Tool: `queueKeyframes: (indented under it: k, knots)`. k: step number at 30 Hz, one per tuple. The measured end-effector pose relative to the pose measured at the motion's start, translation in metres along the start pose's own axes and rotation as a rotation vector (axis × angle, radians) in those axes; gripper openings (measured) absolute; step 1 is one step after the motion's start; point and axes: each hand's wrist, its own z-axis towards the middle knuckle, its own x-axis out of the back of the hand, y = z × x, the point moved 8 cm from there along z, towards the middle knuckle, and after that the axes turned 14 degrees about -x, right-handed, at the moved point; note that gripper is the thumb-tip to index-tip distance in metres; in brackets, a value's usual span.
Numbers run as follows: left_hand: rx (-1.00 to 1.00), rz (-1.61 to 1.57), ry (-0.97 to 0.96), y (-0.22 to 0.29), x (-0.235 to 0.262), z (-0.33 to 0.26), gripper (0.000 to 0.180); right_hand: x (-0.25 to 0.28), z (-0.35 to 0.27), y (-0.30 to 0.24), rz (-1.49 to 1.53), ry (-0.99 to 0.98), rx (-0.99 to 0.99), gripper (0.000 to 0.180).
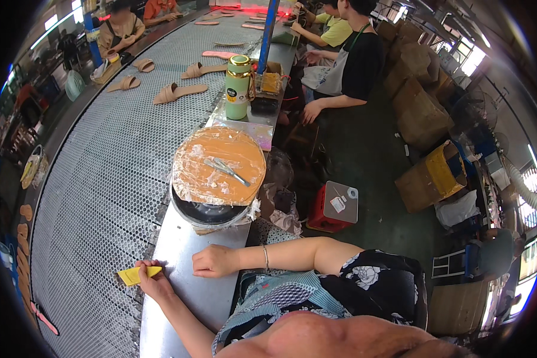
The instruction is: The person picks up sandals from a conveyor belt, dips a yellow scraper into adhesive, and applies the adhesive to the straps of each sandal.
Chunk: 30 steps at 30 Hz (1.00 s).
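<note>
The yellow piece (138, 275) is in the left hand (154, 285), above the mesh belt (89, 197), near the edge of the metal desk (179, 244). The fingers of this hand are closed on it, and its narrow end points toward the left. The right hand (212, 261) is over the desk, just beside the left one, with its fingers curled into a fist; I cannot tell if something is inside. A thin bracelet (266, 256) is around the right wrist.

Beyond the hands, an orange disc (212, 149) lies on a round black base (212, 212), and a small metal tool (230, 172) lies on this disc. Behind it stands a green bottle (237, 98), upright. Tan sandals (182, 92) lie on the belt, to the left of the bottle. On the right, a red stool (325, 212) stands on the floor (373, 167), and farther away there is a co-worker in a black top (361, 68).
</note>
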Motion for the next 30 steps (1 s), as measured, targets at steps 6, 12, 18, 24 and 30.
queueKeyframes:
  k: [6,12,18,24,30]
  knots:
    - [0.004,-0.015,-0.001,-0.0015,-0.0013,0.0007,0.01,0.0006,0.0006,0.0023,0.003,0.005,-0.01,0.02]
    - [-0.005,-0.016,-0.003,-0.0048,0.0028,0.0046,0.011,0.0029,0.0012,0.0016,-0.01,0.004,-0.003,0.018]
    - [-0.005,0.004,0.023,-0.0028,-0.001,0.0004,0.011,0.0029,0.0011,0.0035,0.001,0.007,-0.008,0.019]
    - [-0.001,-0.004,0.01,-0.0051,0.0004,0.0028,0.011,0.0038,0.0021,0.0041,-0.002,0.006,-0.005,0.018]
    - [-0.008,-0.007,0.031,-0.0058,-0.0021,0.0015,0.011,0.0026,0.0018,0.0077,-0.011,0.009,-0.002,0.018]
